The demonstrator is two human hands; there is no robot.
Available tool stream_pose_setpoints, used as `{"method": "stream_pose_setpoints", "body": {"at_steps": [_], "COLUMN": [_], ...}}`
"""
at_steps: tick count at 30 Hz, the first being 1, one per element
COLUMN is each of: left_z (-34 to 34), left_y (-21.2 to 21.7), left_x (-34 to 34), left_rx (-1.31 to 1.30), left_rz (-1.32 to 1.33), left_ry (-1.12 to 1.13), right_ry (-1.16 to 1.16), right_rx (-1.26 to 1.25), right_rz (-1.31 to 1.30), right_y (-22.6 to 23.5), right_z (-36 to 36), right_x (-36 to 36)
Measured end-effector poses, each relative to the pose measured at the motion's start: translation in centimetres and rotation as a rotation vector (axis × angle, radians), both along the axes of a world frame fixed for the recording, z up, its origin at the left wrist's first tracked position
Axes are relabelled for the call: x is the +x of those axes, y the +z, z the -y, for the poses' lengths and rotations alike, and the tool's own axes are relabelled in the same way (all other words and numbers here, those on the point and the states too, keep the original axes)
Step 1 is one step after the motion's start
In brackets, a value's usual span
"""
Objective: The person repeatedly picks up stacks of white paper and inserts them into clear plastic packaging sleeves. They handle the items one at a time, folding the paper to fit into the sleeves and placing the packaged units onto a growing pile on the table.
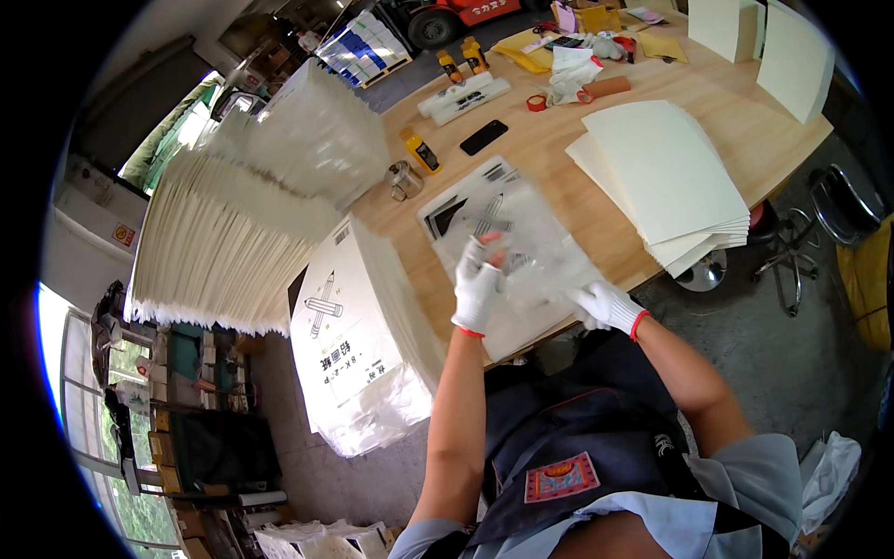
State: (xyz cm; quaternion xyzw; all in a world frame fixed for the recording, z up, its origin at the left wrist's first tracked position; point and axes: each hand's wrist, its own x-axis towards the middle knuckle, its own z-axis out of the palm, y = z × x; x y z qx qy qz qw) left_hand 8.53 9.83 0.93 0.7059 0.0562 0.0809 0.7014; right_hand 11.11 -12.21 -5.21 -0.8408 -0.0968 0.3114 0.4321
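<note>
Two white-gloved hands, left hand (479,284) and right hand (605,305), grip a clear plastic bag (535,244) at the worktop's (559,154) near edge, beside a stack of cream sheets (666,177).

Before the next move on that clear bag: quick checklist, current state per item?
1. Left hand on the clear plastic bag: ok, gloved fingers pinch its upper part.
2. Right hand on the bag: ok, grips the lower right edge.
3. Bag mouth open: cannot tell, film is blurred.
4. Cream sheet stack in reach: ok, right of the bag on the table.
5. Packed bag stack: ok, left of the hands.
</note>
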Motion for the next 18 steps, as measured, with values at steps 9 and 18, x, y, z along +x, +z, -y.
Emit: {"method": "stream_pose_setpoints", "body": {"at_steps": [9,18], "left_z": [12.5,7.7], "left_y": [2.6,-5.9], "left_x": [-8.9,-7.6], "left_rx": [0.803,0.750], "left_rz": [0.739,0.246], "left_ry": [-0.421,-0.019], "right_ry": [0.173,0.222], "right_rx": [-0.102,-0.247], "right_rz": [0.676,0.721], "right_y": [-0.9,0.7], "right_z": [-5.0,1.0], "right_x": [-2.5,-2.9]}}
